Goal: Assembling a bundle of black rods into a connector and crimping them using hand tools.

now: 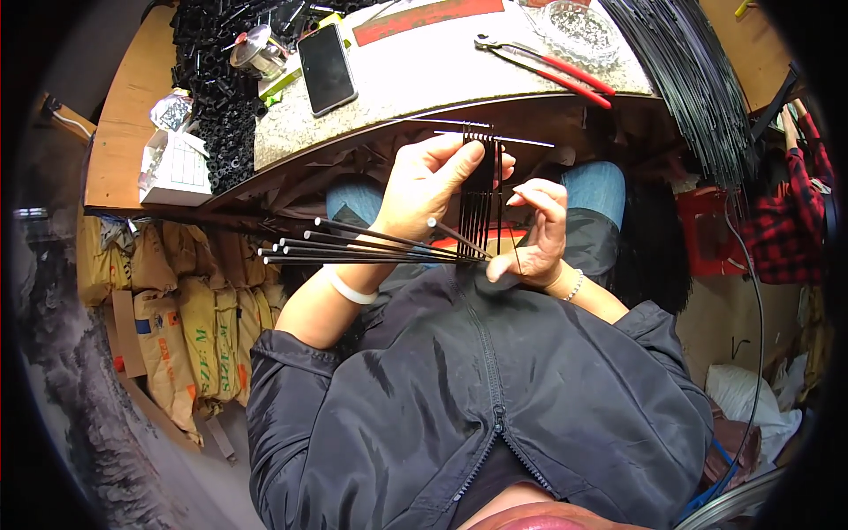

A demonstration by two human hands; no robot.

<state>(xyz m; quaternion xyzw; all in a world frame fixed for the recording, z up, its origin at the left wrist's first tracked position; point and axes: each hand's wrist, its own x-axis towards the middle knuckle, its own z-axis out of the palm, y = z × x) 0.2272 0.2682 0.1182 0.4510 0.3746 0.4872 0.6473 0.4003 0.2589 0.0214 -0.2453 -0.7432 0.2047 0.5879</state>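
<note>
A row of thin black umbrella ribs [475, 212] stands side by side in front of my jacket. My left hand [426, 181] is closed on their upper part, its thumb pressed along them. Thicker black rods [371, 246] with pale tips fan out to the left from the ribs' lower end, passing over my left forearm. My right hand [541, 231] is just right of the ribs, fingers bent and apart. Its thumb is close to the lower joint; whether it touches is unclear. One rib stands slightly apart on that side. Thin silvery wires [521, 141] cross near the ribs' top.
On the curved worktop [406, 84] are a phone [327, 69], red-handled pliers [552, 69] and a glass dish [579, 34]. Small black parts [212, 97] heap beside a white box [177, 168]. Long black rods [689, 88] hang over the right edge. Sacks [190, 327] stand left; another person's checked sleeve [786, 230] shows right.
</note>
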